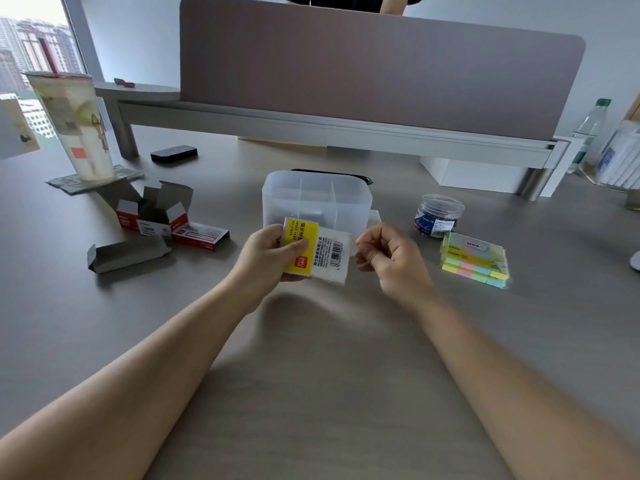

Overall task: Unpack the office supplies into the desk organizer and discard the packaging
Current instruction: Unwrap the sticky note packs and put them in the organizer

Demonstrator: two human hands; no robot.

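My left hand [273,252] grips the index-tab packet [317,249] before the clear organizer [317,199] (right hand [389,254] curled just beside the packet's edge).

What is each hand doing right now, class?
Left hand: closed, holding the index tab packet.
Right hand: curled, fingertips pinched at the packet's edge; actual grip cannot be told.

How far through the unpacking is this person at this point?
Partly through. Done: opened red staple boxes lie empty-looking on the desk, and something dark sits in the organizer. In hand: the left hand holds the index tab packet, the right hand at its edge. Left: clip jar, sticky notes, discarding packaging.
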